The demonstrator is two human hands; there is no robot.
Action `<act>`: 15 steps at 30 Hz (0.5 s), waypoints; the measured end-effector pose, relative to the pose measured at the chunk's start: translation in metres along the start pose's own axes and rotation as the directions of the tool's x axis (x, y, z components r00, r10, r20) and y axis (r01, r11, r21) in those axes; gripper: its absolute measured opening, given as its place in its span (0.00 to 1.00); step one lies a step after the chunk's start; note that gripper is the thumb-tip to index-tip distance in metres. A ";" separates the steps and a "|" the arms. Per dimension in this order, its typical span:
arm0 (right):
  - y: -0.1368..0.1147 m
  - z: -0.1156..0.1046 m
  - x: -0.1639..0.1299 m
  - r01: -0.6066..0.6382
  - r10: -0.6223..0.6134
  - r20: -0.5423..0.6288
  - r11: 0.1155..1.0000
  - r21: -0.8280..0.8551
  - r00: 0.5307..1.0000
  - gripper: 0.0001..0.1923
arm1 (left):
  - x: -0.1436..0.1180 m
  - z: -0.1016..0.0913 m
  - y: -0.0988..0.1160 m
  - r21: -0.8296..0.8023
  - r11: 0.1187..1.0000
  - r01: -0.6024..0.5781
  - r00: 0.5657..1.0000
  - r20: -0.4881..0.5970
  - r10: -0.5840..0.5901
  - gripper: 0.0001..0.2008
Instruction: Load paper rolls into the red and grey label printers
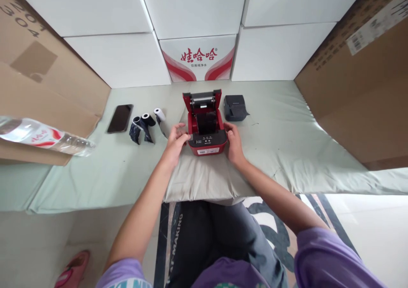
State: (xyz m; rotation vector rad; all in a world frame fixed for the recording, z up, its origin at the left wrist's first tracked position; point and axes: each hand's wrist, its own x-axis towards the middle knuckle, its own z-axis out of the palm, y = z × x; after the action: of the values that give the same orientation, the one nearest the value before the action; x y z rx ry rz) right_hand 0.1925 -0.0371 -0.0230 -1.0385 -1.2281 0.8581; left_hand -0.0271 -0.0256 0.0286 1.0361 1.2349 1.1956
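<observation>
A small red and black label printer (208, 145) stands on the cloth in front of me, its lid (202, 100) raised at the back and a dark roll or sheet inside. My left hand (176, 142) grips its left side, thumb at the front corner and fingers partly curled. On the opposite side, my right hand (234, 142) holds the printer with the fingers along its wall. Just right of it sits a black portable printer (235, 108). Left of my left hand stand a white paper roll (159, 114) and two dark rolls, the nearer black roll (147, 119) with a loose tail.
A phone (120, 118) lies at the left on the pale green cloth (274, 130). Farther left, a water bottle (46, 137) lies before a large cardboard box (47, 79). White boxes (197, 7) wall off the back, and another cardboard box (366, 105) stands right.
</observation>
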 end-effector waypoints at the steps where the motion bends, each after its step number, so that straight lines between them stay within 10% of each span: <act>1: 0.003 0.000 0.001 -0.011 0.011 -0.004 1.000 -0.006 1.000 0.27 | -0.001 0.000 0.002 0.019 1.000 -0.019 1.000 0.006 0.018 0.25; 9: 0.011 -0.001 0.012 -0.125 0.128 -0.071 0.991 0.057 0.989 0.31 | 0.011 -0.005 0.028 0.339 0.899 -0.276 0.961 0.119 0.250 0.14; 15: 0.007 0.000 0.014 -0.140 0.143 -0.055 0.989 0.047 0.988 0.31 | 0.052 0.010 0.055 0.645 0.556 -0.525 0.848 0.447 0.283 0.04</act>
State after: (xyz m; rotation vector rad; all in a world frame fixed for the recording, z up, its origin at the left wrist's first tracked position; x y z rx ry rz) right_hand 0.1951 -0.0217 -0.0249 -1.1187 -1.0924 0.9528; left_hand -0.0245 0.0331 0.0777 2.1624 1.2990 0.7756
